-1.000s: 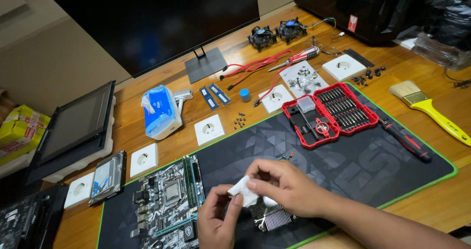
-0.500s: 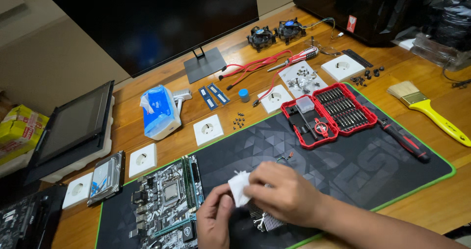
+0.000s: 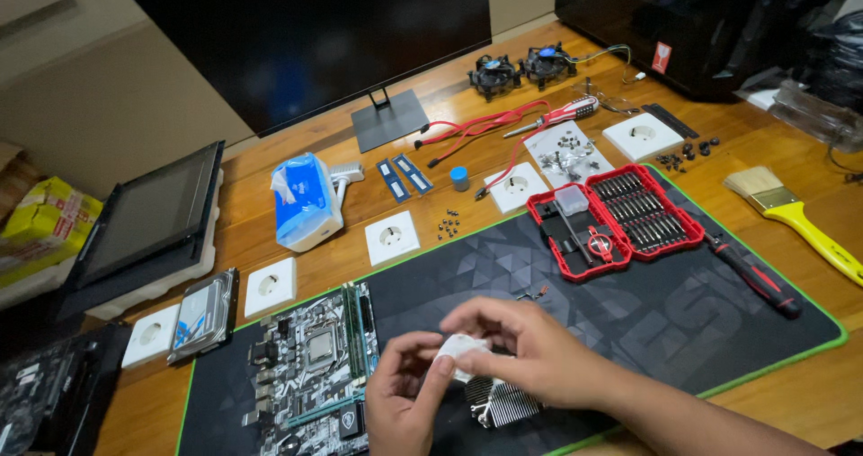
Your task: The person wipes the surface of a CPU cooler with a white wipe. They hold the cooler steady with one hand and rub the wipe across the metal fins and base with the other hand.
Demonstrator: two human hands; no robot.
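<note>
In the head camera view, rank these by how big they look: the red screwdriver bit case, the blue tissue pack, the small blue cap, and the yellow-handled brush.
1. Red screwdriver bit case
2. Blue tissue pack and yellow-handled brush: similar, unsure
3. Small blue cap

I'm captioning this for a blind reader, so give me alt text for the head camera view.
Two bare hands, left hand and right hand, hold a small white wipe over a metal heatsink on a black desk mat. A motherboard lies to the left, a red screwdriver bit case behind, a dark monitor farther back.
</note>
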